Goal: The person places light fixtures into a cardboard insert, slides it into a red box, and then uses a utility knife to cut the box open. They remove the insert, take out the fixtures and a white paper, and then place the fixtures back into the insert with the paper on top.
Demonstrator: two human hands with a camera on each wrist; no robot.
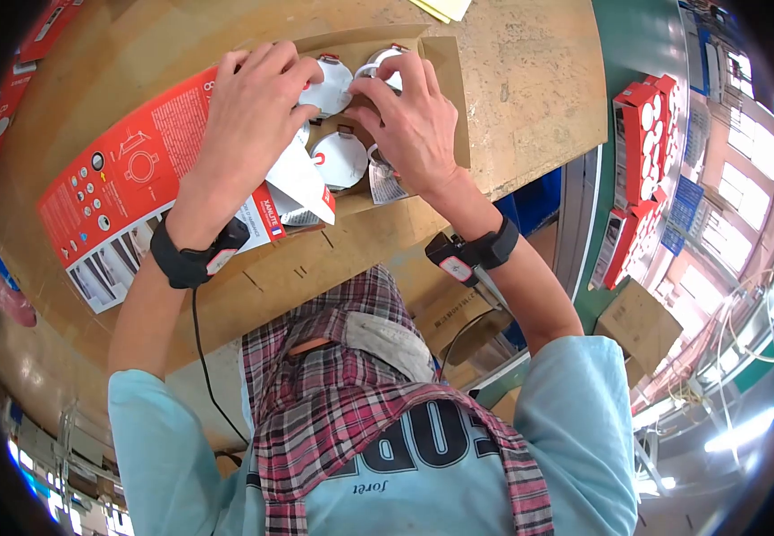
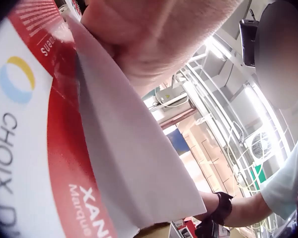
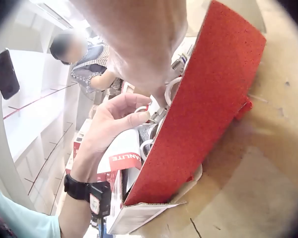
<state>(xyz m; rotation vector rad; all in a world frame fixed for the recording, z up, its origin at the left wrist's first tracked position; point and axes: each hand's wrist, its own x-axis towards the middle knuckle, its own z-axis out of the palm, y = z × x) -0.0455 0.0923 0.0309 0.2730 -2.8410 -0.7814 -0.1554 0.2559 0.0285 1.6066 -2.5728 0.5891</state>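
Note:
An open cardboard box with a red printed lid holds several white round downlights. My left hand reaches in from the left, thumb and fingers pinching a white downlight at its edge. In the right wrist view the left hand shows thumb and forefinger together by a red tab. Beside it, my right hand curls its fingers round the rim of the upper right downlight. Another downlight lies nearer me, below both hands. The right fingertips are partly hidden in the wrist views.
The red and white box lid spreads left over the wooden table, with a white flap standing up. Yellow paper lies at the far edge. Red boxes stand on a green surface at right. Another person is across.

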